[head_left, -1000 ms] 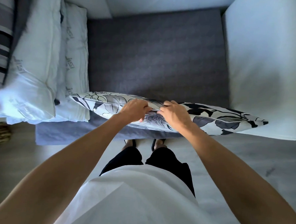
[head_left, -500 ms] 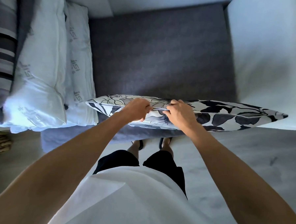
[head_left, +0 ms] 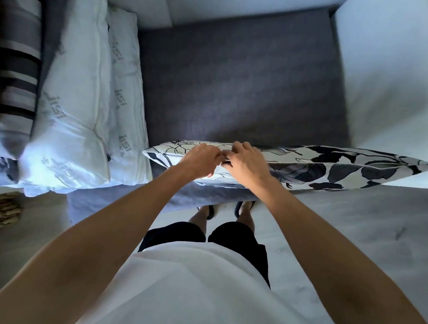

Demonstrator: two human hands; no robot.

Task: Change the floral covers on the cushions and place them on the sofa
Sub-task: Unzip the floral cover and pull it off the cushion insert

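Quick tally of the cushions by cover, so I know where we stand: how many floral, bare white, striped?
Floral cushion: 1, the floral cushion on the seat's front edge, left hand and right hand at its seam.
Bare white cushions: 2, the outer white cushion and the inner white cushion.
Striped cushion: 1, the striped cushion.
Total: 4.

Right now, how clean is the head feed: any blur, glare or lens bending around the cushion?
Head view: the floral cushion and both hands, left hand and right hand, read sharp; the striped cushion at the left edge is smeared; bright sheen glares off the white pillows; wide-angle bending splays the forearms outward; cool, dim light, the sofa seat shadowed.
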